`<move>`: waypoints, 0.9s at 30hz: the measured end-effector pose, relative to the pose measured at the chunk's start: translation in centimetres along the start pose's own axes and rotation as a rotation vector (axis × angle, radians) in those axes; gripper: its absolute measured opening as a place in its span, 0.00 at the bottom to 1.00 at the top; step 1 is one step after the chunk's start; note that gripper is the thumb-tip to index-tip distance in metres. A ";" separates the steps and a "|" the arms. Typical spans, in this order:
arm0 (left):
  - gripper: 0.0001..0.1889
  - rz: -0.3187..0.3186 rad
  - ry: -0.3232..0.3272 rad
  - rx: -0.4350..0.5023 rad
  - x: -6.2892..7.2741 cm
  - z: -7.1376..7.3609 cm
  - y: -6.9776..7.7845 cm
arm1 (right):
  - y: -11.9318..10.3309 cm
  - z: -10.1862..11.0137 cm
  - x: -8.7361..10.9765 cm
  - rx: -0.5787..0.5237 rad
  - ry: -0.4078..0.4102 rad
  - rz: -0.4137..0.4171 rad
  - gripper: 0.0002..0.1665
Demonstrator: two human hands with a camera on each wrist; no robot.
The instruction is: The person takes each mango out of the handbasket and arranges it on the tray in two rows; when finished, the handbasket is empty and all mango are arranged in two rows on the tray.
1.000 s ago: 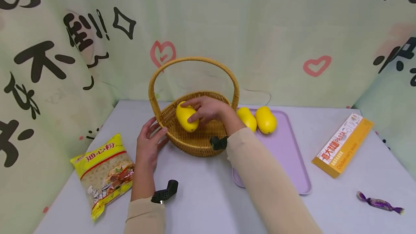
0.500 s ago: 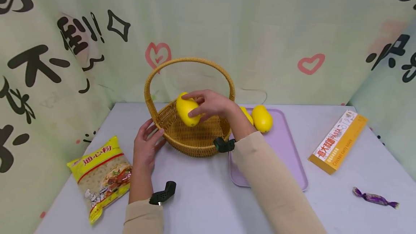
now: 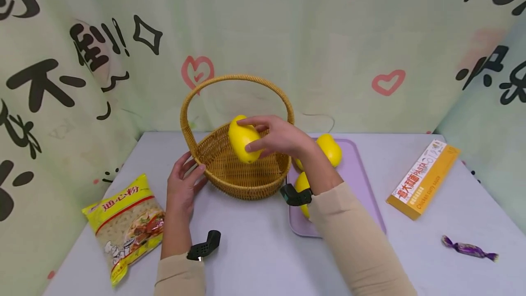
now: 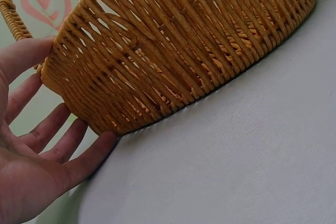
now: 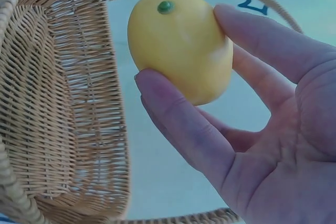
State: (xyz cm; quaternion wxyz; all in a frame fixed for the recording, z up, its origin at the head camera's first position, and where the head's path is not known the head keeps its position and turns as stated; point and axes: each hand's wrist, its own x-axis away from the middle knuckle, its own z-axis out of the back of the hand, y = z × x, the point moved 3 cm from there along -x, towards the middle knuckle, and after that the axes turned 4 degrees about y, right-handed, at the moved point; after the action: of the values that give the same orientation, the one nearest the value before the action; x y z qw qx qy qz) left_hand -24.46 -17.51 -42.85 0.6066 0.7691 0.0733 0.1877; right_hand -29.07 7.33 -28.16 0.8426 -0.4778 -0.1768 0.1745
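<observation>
My right hand [image 3: 281, 136] holds a yellow mango [image 3: 242, 138] between thumb and fingers, over the wicker basket [image 3: 242, 191]. The right wrist view shows that mango [image 5: 178, 51] with a green stem nub, and the basket's woven wall [image 5: 94, 108] beside it. My left hand [image 3: 182, 186] rests against the basket's left side. In the left wrist view its thumb lies at the rim, and the spread, fairly straight fingers [image 4: 47, 129] touch the outer wall [image 4: 157, 51]. More mangoes [image 3: 330, 150] lie on a lilac tray [image 3: 357, 182]; my right forearm and wrist camera partly cover them.
At the left lies a yellow bag of pasta [image 3: 129, 227]. To the right are an orange and white pasta box [image 3: 423, 179] and a purple-wrapped candy [image 3: 469, 248]. The basket's tall arched handle [image 3: 238, 77] stands above its opening. A printed curtain [image 3: 328, 35] hangs behind the table.
My right hand has lifted the mango up from inside the basket and shifted it to the right. Another mango on the tray has come into sight beneath my right wrist. My left hand stays at the basket.
</observation>
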 end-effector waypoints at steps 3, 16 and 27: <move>0.34 0.003 0.001 0.000 0.0 0.1 0.0 | 0.0 0.2 0.9 0.000 0.007 0.010 0.38; 0.34 0.006 -0.003 -0.005 0.0 0.1 -0.2 | 1.1 2.1 5.0 -0.013 0.066 0.005 0.37; 0.34 0.001 0.001 -0.003 0.1 0.0 0.0 | 2.4 4.0 8.0 -0.014 0.096 0.004 0.39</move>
State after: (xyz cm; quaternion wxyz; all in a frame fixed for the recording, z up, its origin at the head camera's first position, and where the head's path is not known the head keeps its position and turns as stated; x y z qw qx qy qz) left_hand -24.40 -17.48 -42.84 0.6075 0.7682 0.0727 0.1885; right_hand -24.23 15.18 -27.24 0.8463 -0.4920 -0.1367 0.1519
